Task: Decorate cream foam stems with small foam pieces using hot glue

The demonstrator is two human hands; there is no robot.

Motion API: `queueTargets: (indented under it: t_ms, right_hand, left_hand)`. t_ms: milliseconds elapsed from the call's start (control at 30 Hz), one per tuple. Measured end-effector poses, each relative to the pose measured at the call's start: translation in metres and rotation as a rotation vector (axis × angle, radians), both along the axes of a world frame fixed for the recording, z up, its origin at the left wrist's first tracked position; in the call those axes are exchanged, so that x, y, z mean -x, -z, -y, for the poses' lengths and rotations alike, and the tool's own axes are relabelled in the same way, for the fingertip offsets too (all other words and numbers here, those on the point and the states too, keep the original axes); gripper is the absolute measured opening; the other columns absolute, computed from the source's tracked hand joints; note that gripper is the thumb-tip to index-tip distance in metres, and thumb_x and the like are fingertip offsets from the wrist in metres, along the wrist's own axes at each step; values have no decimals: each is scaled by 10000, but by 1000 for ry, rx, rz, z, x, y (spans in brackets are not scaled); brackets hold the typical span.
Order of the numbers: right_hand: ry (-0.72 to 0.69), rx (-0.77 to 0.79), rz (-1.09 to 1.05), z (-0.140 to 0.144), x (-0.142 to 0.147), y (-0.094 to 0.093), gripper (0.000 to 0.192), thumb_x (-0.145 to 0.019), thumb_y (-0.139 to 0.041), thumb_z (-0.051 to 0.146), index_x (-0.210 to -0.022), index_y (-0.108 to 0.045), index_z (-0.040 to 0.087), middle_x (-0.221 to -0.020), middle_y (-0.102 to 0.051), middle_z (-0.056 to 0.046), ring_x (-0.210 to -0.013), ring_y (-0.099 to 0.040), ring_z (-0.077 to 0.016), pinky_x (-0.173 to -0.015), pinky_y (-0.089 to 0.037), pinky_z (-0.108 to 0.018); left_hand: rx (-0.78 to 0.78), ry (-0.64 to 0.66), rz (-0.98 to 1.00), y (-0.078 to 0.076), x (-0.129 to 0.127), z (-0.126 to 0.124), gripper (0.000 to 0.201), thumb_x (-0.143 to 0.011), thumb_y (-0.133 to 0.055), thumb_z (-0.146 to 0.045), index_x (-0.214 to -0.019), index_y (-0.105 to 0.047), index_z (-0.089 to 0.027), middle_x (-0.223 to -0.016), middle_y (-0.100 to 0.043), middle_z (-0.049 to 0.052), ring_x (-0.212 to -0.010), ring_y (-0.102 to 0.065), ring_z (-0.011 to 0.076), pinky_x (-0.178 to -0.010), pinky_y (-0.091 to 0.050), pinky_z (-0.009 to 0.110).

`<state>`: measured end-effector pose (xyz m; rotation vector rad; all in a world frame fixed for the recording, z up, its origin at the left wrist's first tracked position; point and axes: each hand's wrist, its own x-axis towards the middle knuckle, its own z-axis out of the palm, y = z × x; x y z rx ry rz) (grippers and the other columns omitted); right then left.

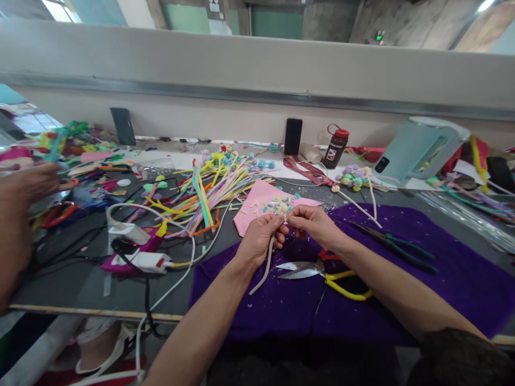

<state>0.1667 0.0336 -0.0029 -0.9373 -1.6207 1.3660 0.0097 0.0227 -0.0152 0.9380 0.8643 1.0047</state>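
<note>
My left hand [260, 238] is closed in a pinch on a cream fuzzy-stem flower [284, 208], whose pale stem [266, 272] hangs down below the fingers. Close beside it, my right hand [311, 219] has its fingertips pinched at the base of the same flower; what exactly lies between them is too small to make out. Scissors [301, 269] with yellow and red handles lie half open on the purple cloth [257, 319] under my hands. Green-handled pliers [392, 244] rest on the cloth to the right. Small cut pieces are scattered on a pink sheet [251, 212].
A bundle of colourful fuzzy stems [209, 198] lies left of centre. Near it sits a power strip [151, 246] with cables. Behind stand a phone [293, 137], a bottle [336, 147] and a pale green kettle [422, 150]. A co-worker's hand [38, 182] is at the left.
</note>
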Motion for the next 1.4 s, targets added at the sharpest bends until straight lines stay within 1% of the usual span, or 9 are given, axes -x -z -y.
queueTargets:
  t_ms: [133, 333, 567, 667, 800, 900, 1167, 1300, 1400]
  right_hand:
    - [-73, 123, -108, -2, -3, 0, 232, -715, -624, 363, -766, -574, 142, -552, -540, 34, -452, -481, -63, -414, -370, -171]
    - [-32, 241, -202, -6, -5, 4, 196, -676, -671, 310, -706, -568, 146, -573, -557, 42, -409, -469, -41, -370, -345, -150]
    - [-154, 314, -291, -9, -5, 6, 233, -651, -691, 326, -710, -579, 131, -593, -572, 31, -385, -447, -30, -342, -320, -144]
    - [-136, 294, -252, -10, -7, 5, 222, -667, -676, 328, -717, -580, 134, -599, -579, 28, -389, -460, -35, -344, -324, -144]
    - [-35, 186, -165, -9, -9, 4, 194, -691, -654, 312, -711, -576, 136, -552, -553, 38, -402, -478, -46, -349, -321, -139]
    - [5, 127, -147, -8, -8, 2, 187, -705, -638, 310, -699, -568, 136, -525, -534, 46, -406, -473, -47, -358, -325, -140]
    - [-45, 30, -89, -5, -7, -3, 177, -731, -611, 308, -730, -573, 135, -557, -540, 43, -426, -480, -46, -374, -343, -147]
    - [-42, 7, -64, -4, -6, -4, 183, -736, -600, 315, -718, -558, 137, -548, -523, 51, -422, -472, -45, -378, -347, -150]
    - [-10, -21, -30, -3, -6, -10, 183, -756, -577, 318, -720, -554, 140, -582, -544, 40, -421, -480, -45, -378, -350, -154]
  left_hand:
    - [20, 45, 42, -1, 2, 0, 272, -706, -613, -377, -637, -561, -119, -457, -527, -13, -351, -441, 44, -362, -355, 149]
    - [72, 99, 101, 0, 1, -2, 269, -725, -595, -360, -623, -556, -114, -449, -493, -25, -351, -423, 34, -357, -338, 143]
    - [63, 110, 149, 0, -3, -1, 226, -711, -618, -324, -669, -579, -105, -513, -512, -28, -363, -424, 24, -346, -346, 142]
    - [62, 91, 136, 0, -3, 0, 217, -711, -617, -320, -677, -583, -109, -506, -528, -24, -354, -427, 25, -339, -345, 140]
    - [47, 39, 90, 0, -1, -1, 205, -715, -615, -308, -680, -586, -108, -490, -550, -10, -363, -459, 37, -337, -355, 130]
    - [49, 27, 78, 0, -2, -3, 191, -715, -620, -298, -703, -588, -110, -534, -578, -9, -372, -473, 34, -337, -364, 124]
    - [58, 52, 77, -2, -1, -3, 181, -716, -619, -292, -734, -590, -114, -556, -583, -14, -377, -492, 38, -328, -357, 124]
    - [42, 64, 56, -2, 1, -3, 182, -706, -628, -296, -725, -578, -121, -542, -570, -26, -373, -485, 35, -330, -338, 120]
    - [32, 29, 48, -2, 3, -5, 209, -699, -631, -318, -692, -565, -120, -523, -551, -30, -370, -471, 33, -331, -332, 121]
